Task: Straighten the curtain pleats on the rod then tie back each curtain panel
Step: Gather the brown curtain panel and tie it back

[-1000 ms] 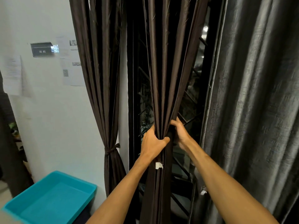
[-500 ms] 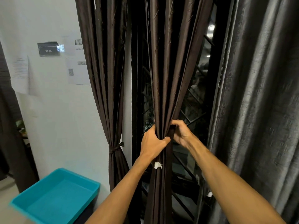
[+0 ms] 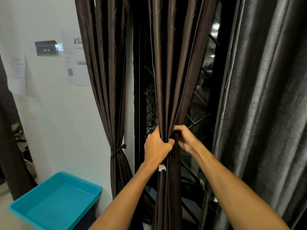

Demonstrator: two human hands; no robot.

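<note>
A dark brown middle curtain panel (image 3: pixel 172 72) hangs straight ahead, bunched at waist height. My left hand (image 3: pixel 156 146) grips the bunch from the left, fingers curled round the folds. My right hand (image 3: pixel 185 138) grips the same bunch from the right, thumb and fingers curled on a dark band of fabric there. A white tag (image 3: pixel 162 168) sticks out just below my left hand. Further left, another brown panel (image 3: pixel 106 72) hangs gathered by a knotted tie-back (image 3: pixel 117 151). The rod is out of view.
A grey curtain (image 3: pixel 265 105) fills the right side. Behind the panels is a dark window with a metal grille (image 3: pixel 197 120). A teal plastic bin (image 3: pixel 54 201) stands at lower left below a white wall (image 3: pixel 54 113) with taped papers.
The view has shifted slightly, so the scene sits further right. Both hands keep their hold on the middle panel; my right hand's fingers have curled tighter on the dark band.
</note>
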